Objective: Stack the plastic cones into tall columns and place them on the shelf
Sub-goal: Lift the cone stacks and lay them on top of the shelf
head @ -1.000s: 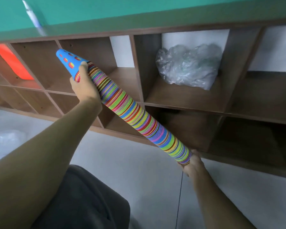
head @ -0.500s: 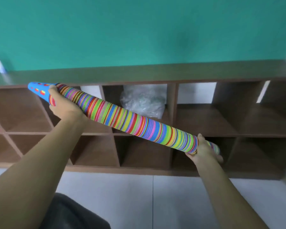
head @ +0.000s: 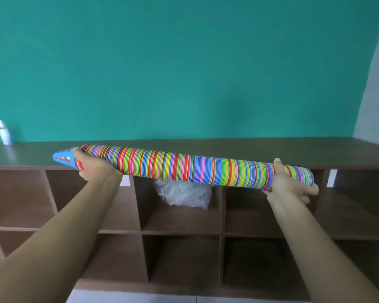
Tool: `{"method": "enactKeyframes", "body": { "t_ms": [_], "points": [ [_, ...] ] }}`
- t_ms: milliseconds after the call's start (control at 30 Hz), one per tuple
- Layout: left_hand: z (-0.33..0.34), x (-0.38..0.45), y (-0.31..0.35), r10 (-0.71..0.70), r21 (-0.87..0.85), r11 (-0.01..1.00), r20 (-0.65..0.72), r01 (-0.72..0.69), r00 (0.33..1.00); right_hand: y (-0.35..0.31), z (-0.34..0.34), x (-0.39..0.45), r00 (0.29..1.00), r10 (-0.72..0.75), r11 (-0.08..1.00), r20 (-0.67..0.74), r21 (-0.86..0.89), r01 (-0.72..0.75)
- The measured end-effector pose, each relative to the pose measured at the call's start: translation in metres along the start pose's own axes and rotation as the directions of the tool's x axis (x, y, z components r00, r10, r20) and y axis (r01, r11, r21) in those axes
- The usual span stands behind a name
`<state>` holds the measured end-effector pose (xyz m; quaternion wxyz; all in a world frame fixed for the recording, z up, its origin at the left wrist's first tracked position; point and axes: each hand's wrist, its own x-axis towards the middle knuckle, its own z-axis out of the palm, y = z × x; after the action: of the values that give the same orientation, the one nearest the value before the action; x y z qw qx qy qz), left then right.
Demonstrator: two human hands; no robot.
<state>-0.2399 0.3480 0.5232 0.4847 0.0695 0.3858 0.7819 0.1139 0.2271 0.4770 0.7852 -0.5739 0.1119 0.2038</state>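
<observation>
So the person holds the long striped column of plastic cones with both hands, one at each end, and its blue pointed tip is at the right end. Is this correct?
Not quite. The head view shows the blue pointed tip at the left end, beside the left hand. The rest stands: both hands, the right hand too, hold the long striped column of plastic cones, one at each end.

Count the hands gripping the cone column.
2. The left hand grips the cone column near its blue tip; the right hand grips near its wide end.

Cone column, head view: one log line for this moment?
cone column: near-horizontal, level with shelf top | left hand: grips tip end | right hand: grips base end | release: not yet
</observation>
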Motion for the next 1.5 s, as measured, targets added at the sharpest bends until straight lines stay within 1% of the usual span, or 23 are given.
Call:
{"method": "enactKeyframes", "body": {
  "t_ms": [67,167,233,333,433,600,667,733,800,867,933,1033,1067,1133,1200,1233,1300,1333,1367,1400,1433,1467,1500],
  "points": [
    [0.014,0.005,0.0,-0.045,-0.078,0.996,-0.037,0.042,0.998,-0.017,0.011,0.006,0.995,-0.098,0.995,0.027,-0.005,0.098],
    [0.036,0.002,-0.004,-0.037,-0.082,0.996,-0.069,0.032,0.997,-0.048,0.035,0.011,0.982,-0.18,0.984,0.064,-0.004,0.181],
    [0.053,0.003,-0.008,-0.046,-0.096,0.995,-0.115,0.035,0.992,-0.056,0.051,0.016,0.98,-0.189,0.982,0.058,-0.009,0.19],
    [0.073,0.01,-0.017,-0.054,-0.056,0.997,-0.112,0.048,0.992,-0.063,0.07,0.022,0.987,-0.159,0.987,0.008,-0.023,0.159],
    [0.088,0.023,-0.031,-0.067,-0.03,0.997,-0.082,0.064,0.994,-0.061,0.084,0.033,0.989,-0.146,0.984,-0.006,-0.106,0.144],
    [0.096,0.054,-0.047,-0.122,0.075,0.989,-0.038,0.124,0.992,-0.055,0.107,0.053,0.972,-0.231,0.956,-0.03,-0.194,0.221],
    [0.095,0.068,-0.052,-0.152,0.149,0.977,-0.023,0.154,0.988,-0.054,0.114,0.058,0.964,-0.262,0.944,-0.032,-0.217,0.249],
    [0.095,0.079,-0.057,-0.135,0.236,0.963,0.011,0.129,0.991,-0.053,0.121,0.064,0.954,-0.297,0.93,-0.045,-0.241,0.278],
    [0.096,0.089,-0.06,-0.097,0.382,0.921,0.042,0.074,0.994,-0.054,0.127,0.07,0.944,-0.323,0.915,-0.061,-0.274,0.295],
    [0.097,0.101,-0.059,-0.049,0.554,0.833,0.084,-0.006,0.995,-0.055,0.13,0.069,0.94,-0.337,0.892,-0.052,-0.337,0.302],
    [0.097,0.11,-0.055,-0.02,0.701,0.708,0.137,-0.083,0.99,-0.056,0.135,0.068,0.936,-0.351,0.866,-0.039,-0.394,0.308],
    [0.093,0.115,-0.045,-0.005,0.832,0.524,0.219,-0.184,0.976,-0.052,0.139,0.07,0.922,-0.378,0.82,-0.084,-0.492,0.292],
    [0.09,0.12,-0.042,0.016,0.876,0.424,0.246,-0.229,0.969,-0.05,0.14,0.072,0.914,-0.393,0.798,-0.097,-0.531,0.287],
    [0.085,0.127,-0.037,0.096,0.945,0.163,0.272,-0.284,0.958,-0.042,0.14,0.076,0.897,-0.431,0.772,-0.099,-0.555,0.31],
    [0.084,0.132,-0.036,0.168,0.955,-0.007,0.293,-0.296,0.941,-0.039,0.139,0.078,0.884,-0.459,0.761,-0.09,-0.553,0.339],
    [0.085,0.133,-0.036,0.2,0.954,-0.05,0.299,-0.295,0.933,-0.038,0.139,0.079,0.884,-0.461,0.757,-0.079,-0.555,0.345],
    [0.085,0.132,-0.036,0.257,0.952,-0.095,0.305,-0.29,0.917,-0.035,0.137,0.079,0.886,-0.462,0.748,-0.042,-0.555,0.364],
    [0.084,0.133,-0.038,0.306,0.945,-0.141,0.326,-0.296,0.895,-0.033,0.136,0.08,0.88,-0.474,0.741,-0.022,-0.55,0.385],
    [0.082,0.134,-0.041,0.37,0.924,-0.208,0.377,-0.319,0.849,-0.032,0.135,0.08,0.869,-0.496,0.728,-0.005,-0.548,0.412],
    [0.079,0.133,-0.043,0.435,0.888,-0.269,0.457,-0.372,0.776,-0.03,0.133,0.08,0.853,-0.522,0.708,0.017,-0.549,0.444],
    [0.076,0.135,-0.047,0.485,0.834,-0.306,0.552,-0.46,0.678,-0.027,0.131,0.082,0.833,-0.551,0.677,0.05,-0.557,0.481],
    [0.074,0.136,-0.051,0.497,0.767,-0.316,0.635,-0.558,0.592,-0.024,0.128,0.083,0.811,-0.577,0.636,0.098,-0.57,0.521],
    [0.072,0.138,-0.053,0.473,0.709,-0.292,0.691,-0.642,0.547,-0.021,0.126,0.083,0.791,-0.592,0.587,0.156,-0.589,0.556]
  ]
}}
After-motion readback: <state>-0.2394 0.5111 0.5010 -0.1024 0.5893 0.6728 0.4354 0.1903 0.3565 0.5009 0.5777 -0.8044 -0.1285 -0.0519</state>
